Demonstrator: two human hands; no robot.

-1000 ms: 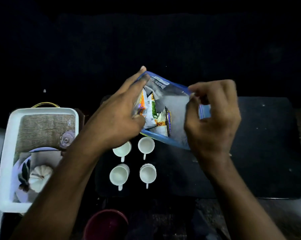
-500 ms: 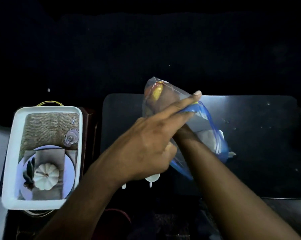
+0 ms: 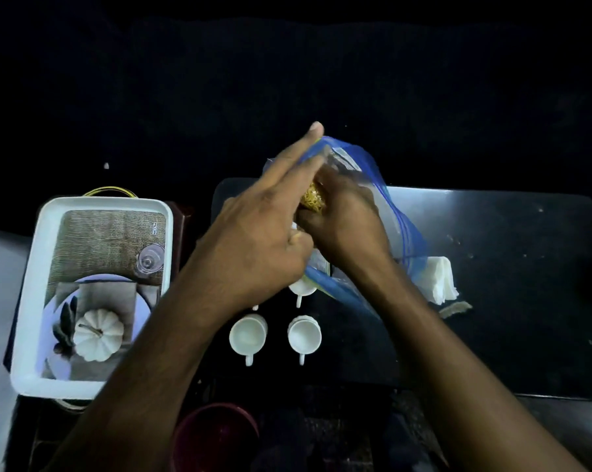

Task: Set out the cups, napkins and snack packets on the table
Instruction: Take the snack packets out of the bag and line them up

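Observation:
A clear zip bag with a blue rim is held up over the dark table. My left hand grips the bag's near edge, index finger stretched upward. My right hand is inside the bag, closed on a yellow snack packet. Two white cups stand in front with handles toward me; a third cup shows partly under my hands. A stack of white napkins lies on the table right of the bag.
A white tray at the left holds a woven mat, a small glass and a plate with a white pumpkin. A dark red bowl sits at the near edge. A small brown scrap lies by the napkins.
The view has shifted so the front cups show again. My right hand, deep in the bag before, now grips a yellow packet near the bag's mouth. The napkins now lie outside the bag.

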